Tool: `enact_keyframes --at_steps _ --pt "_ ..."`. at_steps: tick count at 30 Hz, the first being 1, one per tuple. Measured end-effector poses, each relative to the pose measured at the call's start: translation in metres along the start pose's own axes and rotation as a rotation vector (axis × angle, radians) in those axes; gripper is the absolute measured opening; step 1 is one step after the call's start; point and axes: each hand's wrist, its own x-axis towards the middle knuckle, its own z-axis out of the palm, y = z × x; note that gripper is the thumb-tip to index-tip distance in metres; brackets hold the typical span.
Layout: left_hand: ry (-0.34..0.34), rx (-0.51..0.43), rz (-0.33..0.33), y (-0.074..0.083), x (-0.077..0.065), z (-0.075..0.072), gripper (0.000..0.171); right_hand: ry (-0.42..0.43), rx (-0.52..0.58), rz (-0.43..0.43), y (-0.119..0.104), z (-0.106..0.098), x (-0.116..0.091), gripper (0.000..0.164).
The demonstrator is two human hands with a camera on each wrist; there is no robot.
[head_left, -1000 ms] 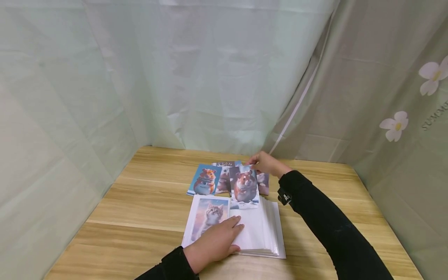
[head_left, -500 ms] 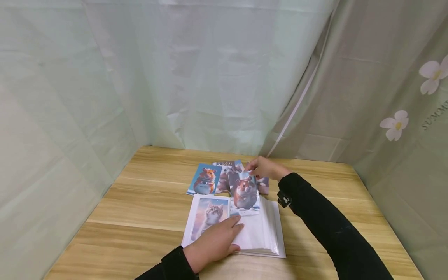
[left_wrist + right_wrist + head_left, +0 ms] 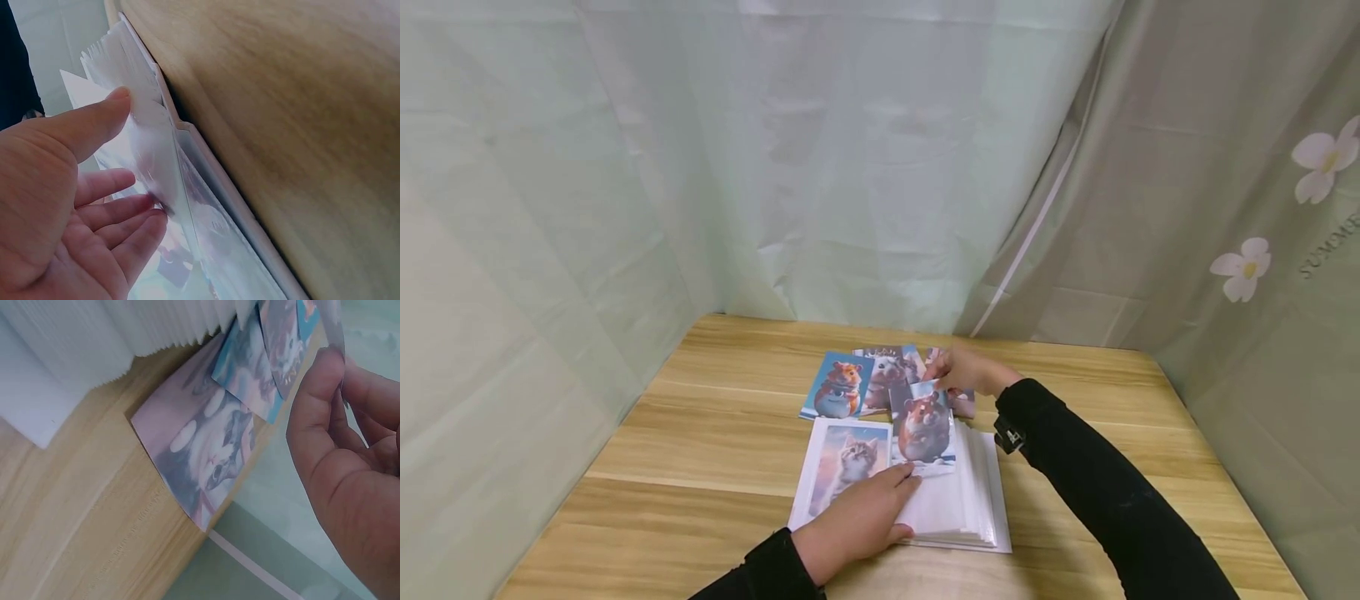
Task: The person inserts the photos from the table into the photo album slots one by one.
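Observation:
A white photo album lies spread on the wooden table, a kitten picture in its left page. My left hand rests across the middle of the album with its fingers extended, touching the clear sleeves in the left wrist view. Between thumb and fingers, my right hand pinches the top edge of a hamster photo card. That card's lower part lies over the right page's pocket, its bottom edge near my left fingertips. How far it sits inside the sleeve is hard to tell.
Behind the album lie a blue hamster card, a grey animal card and other overlapping cards. A cat card is under my right hand's side. Curtains hang along the table's back and sides.
The right hand has brought the hamster card down toward me, over the right page, its lower edge now at the left fingertips. My left hand has stayed in place.

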Motion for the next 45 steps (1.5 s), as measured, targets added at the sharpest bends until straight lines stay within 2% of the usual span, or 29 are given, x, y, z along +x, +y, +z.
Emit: enact_keyframes --at_steps 7,28,32,37,42,45 --pt "-0.002 -0.006 -0.01 0.0 0.0 0.001 0.068 -0.043 0.003 0.038 0.002 0.006 -0.003 0.015" --pt "-0.002 0.016 0.003 -0.002 0.002 0.005 0.067 -0.093 0.001 0.019 0.006 0.01 -0.01 0.013" --pt "-0.007 0.012 0.002 -0.003 0.003 0.005 0.066 -0.068 -0.122 -0.059 0.009 0.012 -0.007 0.013" --pt "-0.019 0.002 -0.005 -0.002 0.003 0.004 0.066 0.012 -0.311 -0.195 0.012 0.016 -0.001 0.013" --pt "-0.008 0.005 -0.003 -0.002 0.003 0.005 0.065 0.058 -0.378 -0.295 0.007 0.022 0.003 0.013" --pt "0.005 0.015 0.003 -0.002 0.004 0.005 0.065 0.069 -0.401 -0.289 0.002 0.024 0.004 0.014"
